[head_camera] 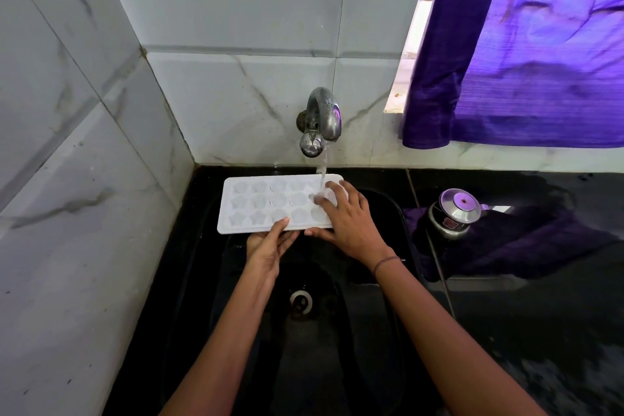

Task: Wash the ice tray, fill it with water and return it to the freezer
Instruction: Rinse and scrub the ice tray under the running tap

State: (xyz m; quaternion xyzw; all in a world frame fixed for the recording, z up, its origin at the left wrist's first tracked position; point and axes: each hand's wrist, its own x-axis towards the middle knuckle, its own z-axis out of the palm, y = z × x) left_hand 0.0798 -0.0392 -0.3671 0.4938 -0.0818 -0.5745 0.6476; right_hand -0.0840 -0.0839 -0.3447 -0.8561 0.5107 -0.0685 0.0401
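Fingers [332, 199] of the right hand [349, 226] lie spread and nearly straight on the 3 o'clock end of the white ice tray [260, 206], while the left hand [266, 246] pinches its 6 o'clock edge, thumb on top, fingers beneath. Held level over the 12 o'clock end of the black sink [371, 321], the tray sits under the tap [320, 118], whose water stream [323, 169] lands on its 2 o'clock corner

Marble-look tiles [236, 10], white with grey veins, meet in a corner left of the steel tap [320, 118]. Right of the tap, a purple curtain [523, 44] hangs across a bright window [415, 27]. Below the tap, my glossy black surface [540, 314] mirrors that purple.
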